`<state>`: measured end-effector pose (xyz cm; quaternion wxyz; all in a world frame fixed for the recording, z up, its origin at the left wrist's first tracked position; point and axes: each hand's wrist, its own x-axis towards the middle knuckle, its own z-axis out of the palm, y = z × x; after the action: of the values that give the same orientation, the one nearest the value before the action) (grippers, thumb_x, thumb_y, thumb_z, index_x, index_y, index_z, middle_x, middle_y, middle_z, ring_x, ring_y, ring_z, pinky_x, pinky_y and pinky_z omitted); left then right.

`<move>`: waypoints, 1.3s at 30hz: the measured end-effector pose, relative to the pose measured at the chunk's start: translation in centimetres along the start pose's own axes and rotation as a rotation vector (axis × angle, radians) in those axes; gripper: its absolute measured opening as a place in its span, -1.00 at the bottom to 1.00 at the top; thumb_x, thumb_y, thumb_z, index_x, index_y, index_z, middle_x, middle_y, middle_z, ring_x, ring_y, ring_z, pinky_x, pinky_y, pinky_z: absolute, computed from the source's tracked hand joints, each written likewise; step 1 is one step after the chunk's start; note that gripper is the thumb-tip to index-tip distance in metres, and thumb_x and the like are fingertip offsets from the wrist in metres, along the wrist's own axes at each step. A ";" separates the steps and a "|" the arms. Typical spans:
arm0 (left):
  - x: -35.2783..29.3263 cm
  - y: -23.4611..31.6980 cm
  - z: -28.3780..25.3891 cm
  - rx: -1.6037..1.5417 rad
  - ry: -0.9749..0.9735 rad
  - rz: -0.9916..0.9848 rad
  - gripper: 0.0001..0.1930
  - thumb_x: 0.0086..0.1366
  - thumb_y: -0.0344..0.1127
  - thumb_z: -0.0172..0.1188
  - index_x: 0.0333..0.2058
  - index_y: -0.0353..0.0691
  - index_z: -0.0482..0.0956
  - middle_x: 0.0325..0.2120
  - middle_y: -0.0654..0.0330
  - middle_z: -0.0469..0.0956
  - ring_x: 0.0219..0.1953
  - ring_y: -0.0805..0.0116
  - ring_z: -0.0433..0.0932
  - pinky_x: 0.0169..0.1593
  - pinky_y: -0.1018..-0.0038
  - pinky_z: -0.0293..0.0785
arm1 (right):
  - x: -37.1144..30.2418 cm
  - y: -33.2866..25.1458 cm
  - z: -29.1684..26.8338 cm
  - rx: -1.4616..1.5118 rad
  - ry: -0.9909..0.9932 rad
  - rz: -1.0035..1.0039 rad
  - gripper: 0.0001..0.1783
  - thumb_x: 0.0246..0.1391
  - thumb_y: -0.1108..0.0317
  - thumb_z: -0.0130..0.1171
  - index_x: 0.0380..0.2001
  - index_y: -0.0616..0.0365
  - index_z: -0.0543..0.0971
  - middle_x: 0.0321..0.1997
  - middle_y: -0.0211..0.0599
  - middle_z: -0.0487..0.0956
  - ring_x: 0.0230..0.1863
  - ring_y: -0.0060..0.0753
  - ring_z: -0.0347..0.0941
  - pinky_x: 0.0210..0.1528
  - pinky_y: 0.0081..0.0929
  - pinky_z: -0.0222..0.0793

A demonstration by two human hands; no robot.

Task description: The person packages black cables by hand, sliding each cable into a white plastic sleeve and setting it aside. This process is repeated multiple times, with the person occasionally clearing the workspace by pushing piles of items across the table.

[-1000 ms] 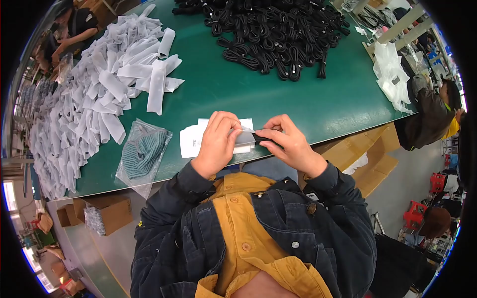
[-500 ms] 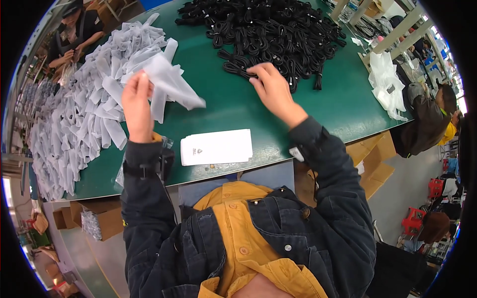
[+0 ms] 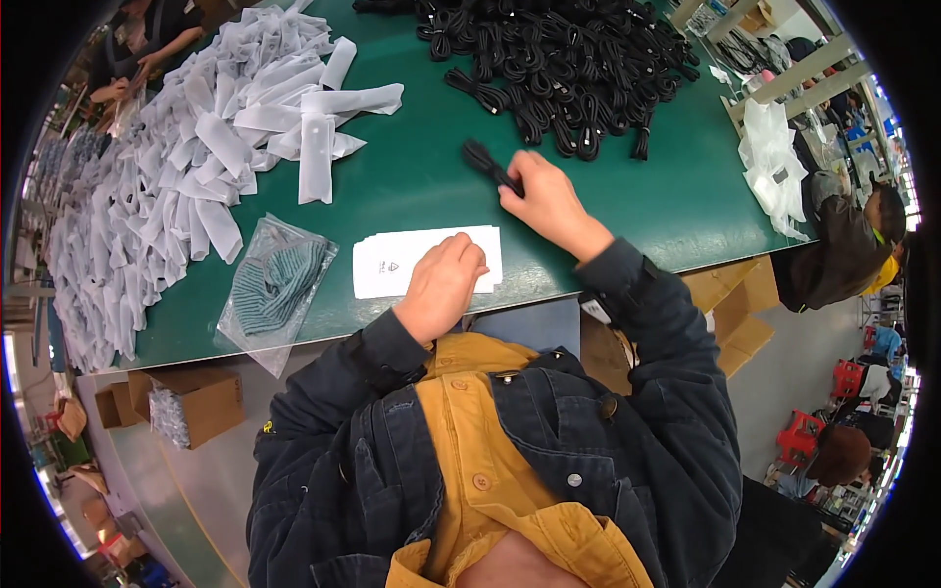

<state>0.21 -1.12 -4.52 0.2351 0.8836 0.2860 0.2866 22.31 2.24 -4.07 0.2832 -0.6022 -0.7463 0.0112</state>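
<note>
In the head view, the left hand [image 3: 447,281] touches the white stack [image 3: 385,267], fingers curled together; whether it pinches anything cannot be told. The right hand [image 3: 545,199] grasps one end of a black cable bundle [image 3: 486,163], its fingers closed, just beyond the stack's right end.

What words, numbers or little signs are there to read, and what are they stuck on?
White papers: a small dark triangle sign, with tiny print beside it, too small to read.
Left jacket sleeve: a little yellow mark, too small to read.
White tag by the right sleeve: any print is too small to read.
</note>
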 end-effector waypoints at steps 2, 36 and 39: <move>-0.1 -0.3 0.2 -0.041 0.044 -0.046 -0.86 0.15 -0.48 0.30 -0.35 -0.32 0.51 -0.43 0.14 0.43 -0.40 0.18 0.49 -0.30 0.37 0.45 | -1.9 -1.0 -1.8 0.443 -0.108 0.213 -0.80 -0.03 0.46 0.29 -0.40 0.23 0.45 -0.49 -0.31 0.41 -0.57 -0.51 0.27 -0.50 -0.47 0.24; -0.3 1.1 -3.1 -0.308 0.062 0.003 -0.92 0.16 -0.58 0.21 -0.37 -0.34 0.50 -0.36 0.10 0.46 -0.32 0.17 0.48 -0.26 0.40 0.45 | -9.9 -3.7 -6.2 1.485 -0.553 1.129 -0.76 0.33 0.30 -0.07 -0.29 0.27 0.44 -0.50 -0.19 0.55 -0.72 -0.56 0.27 -0.64 -0.64 0.17; -0.5 1.1 -3.1 -0.332 0.056 -0.071 -0.93 0.17 -0.58 0.21 -0.37 -0.35 0.50 -0.36 0.10 0.46 -0.32 0.20 0.49 -0.25 0.41 0.45 | -10.0 -4.9 -6.4 1.229 -0.481 0.899 -0.83 0.29 0.36 0.00 -0.28 0.27 0.45 -0.47 -0.20 0.55 -0.67 -0.50 0.33 -0.61 -0.62 0.23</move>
<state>-1.73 -1.42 -1.83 0.3798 0.8137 0.2720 0.3460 21.90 -10.22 -1.06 0.3638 -0.5627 -0.3330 0.6634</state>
